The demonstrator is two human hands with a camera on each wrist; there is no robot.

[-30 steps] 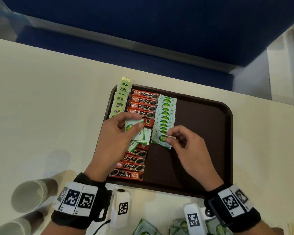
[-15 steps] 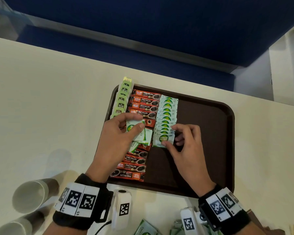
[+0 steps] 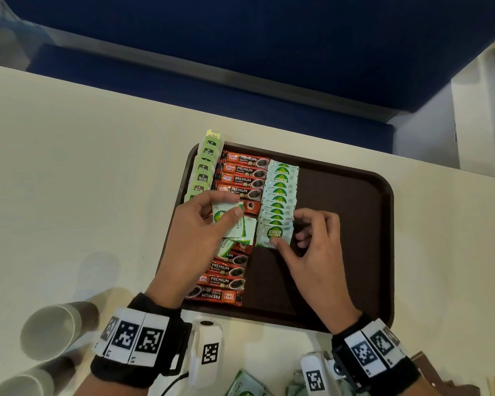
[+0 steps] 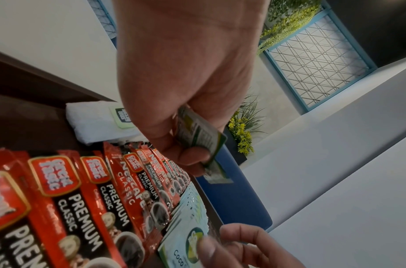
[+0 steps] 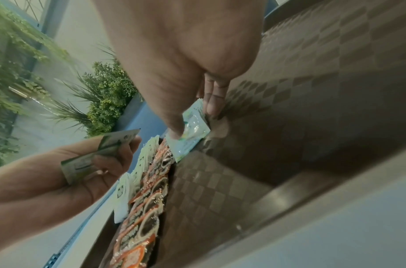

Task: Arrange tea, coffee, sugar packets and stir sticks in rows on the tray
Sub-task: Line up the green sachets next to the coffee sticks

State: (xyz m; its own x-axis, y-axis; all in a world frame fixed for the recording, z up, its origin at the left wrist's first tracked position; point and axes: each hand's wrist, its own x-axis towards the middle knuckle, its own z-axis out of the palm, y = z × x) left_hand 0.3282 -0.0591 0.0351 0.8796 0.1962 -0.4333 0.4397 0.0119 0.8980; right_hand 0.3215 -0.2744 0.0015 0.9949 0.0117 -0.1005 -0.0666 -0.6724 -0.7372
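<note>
Table (image 3: 69,167) edge cutting off spare packets (image 3: 243,385)

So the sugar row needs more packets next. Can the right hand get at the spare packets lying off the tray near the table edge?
Probably yes. The spare packets lie on the table just below the right hand, with only the wrist camera mount beside them. The hand first has to let go of the Coco Natura packet.

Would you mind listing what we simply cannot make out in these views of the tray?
- Head view: the coffee sachets mid-row lie under the left hand.
- Head view: packets at the bottom are cut off by the frame edge.
- Left wrist view: how many sugar packets the grip holds, hidden by fingers.
</note>
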